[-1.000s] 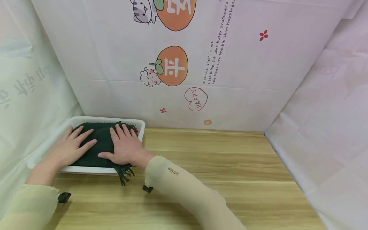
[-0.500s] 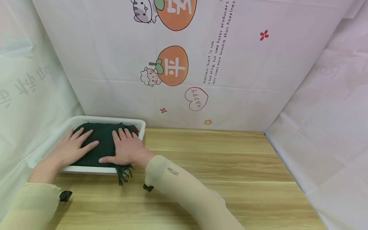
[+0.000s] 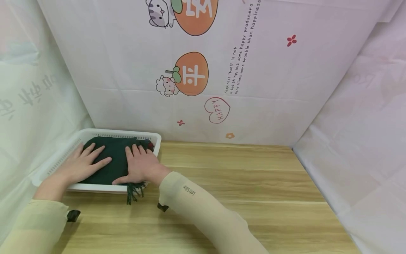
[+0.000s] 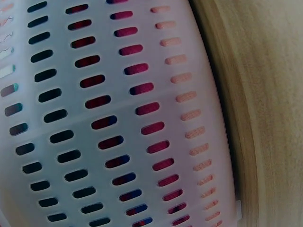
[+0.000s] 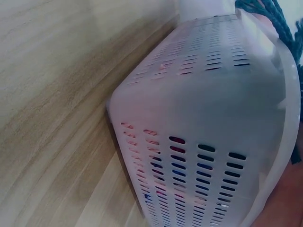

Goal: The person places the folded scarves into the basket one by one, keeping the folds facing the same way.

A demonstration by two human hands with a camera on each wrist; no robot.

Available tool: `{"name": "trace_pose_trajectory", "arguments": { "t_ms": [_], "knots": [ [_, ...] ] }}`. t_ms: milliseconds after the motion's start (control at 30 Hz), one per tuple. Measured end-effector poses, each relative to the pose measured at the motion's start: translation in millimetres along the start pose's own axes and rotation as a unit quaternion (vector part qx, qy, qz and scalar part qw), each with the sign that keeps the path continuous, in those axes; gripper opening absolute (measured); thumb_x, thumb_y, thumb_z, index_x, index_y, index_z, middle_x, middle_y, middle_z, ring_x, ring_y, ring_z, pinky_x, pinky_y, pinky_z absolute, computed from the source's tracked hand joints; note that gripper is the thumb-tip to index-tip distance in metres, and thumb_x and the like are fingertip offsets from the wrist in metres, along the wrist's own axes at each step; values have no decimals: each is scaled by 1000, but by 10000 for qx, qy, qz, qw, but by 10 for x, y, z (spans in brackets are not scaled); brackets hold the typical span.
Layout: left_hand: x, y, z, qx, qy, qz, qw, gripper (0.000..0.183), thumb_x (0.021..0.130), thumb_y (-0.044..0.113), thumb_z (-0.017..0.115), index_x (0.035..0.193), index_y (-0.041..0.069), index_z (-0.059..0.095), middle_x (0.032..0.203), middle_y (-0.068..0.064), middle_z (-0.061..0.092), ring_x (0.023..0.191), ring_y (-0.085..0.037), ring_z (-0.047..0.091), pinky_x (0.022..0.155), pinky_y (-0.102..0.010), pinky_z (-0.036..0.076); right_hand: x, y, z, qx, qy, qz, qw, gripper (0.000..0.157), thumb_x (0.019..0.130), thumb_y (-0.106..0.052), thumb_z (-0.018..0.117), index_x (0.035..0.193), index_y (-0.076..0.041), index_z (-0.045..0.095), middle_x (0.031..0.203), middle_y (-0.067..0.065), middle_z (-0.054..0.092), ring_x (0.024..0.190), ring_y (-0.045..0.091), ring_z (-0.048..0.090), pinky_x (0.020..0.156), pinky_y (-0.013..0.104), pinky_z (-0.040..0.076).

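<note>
A dark green fringed scarf (image 3: pixel 115 151) lies folded in a white plastic basket (image 3: pixel 98 188) at the back left of the table. My left hand (image 3: pixel 79 166) rests on the scarf's left part, fingers straight and spread. On its right part presses my right hand (image 3: pixel 142 165), palm down with the thumb stretched out. Green fringe (image 3: pixel 130 194) hangs over the basket's front rim below that hand. Neither hand shows in the left wrist view, which faces the slotted basket wall (image 4: pixel 28 90). Blue-green tassels (image 5: pixel 279 19) drape over the rim in the right wrist view.
Pink, red and blue things (image 5: pixel 177 163) show through the basket's slots, under the scarf. A bit of red (image 3: pixel 151 145) peeks out at the back right corner. The wooden table (image 3: pixel 238 176) is bordered by white printed cloth (image 3: pixel 263 116) at the back and both sides.
Both hands have slid slightly toward me, staying flat on the scarf. The hanging fringe has shifted a little to the left along the front rim.
</note>
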State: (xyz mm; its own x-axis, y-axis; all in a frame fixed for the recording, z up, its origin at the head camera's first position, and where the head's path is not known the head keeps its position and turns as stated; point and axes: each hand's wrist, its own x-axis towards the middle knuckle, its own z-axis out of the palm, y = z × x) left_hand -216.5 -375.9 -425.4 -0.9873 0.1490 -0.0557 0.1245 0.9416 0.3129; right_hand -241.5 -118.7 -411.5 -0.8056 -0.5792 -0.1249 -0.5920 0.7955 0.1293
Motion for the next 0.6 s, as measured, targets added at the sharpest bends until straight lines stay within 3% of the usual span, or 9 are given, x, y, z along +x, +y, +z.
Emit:
{"name": "trace_pose_trajectory", "arguments": {
  "t_ms": [600],
  "knots": [
    [10,9,1,10,-11,17,10000,107,107,72,57,173,-4,24,174,-45,9,156,-74,-4,117,-91,11,13,-47,-14,-274,-308,77,9991,124,92,-92,55,180,-26,-2,187,-3,8,170,16,15,133,33,26]
  ]
}}
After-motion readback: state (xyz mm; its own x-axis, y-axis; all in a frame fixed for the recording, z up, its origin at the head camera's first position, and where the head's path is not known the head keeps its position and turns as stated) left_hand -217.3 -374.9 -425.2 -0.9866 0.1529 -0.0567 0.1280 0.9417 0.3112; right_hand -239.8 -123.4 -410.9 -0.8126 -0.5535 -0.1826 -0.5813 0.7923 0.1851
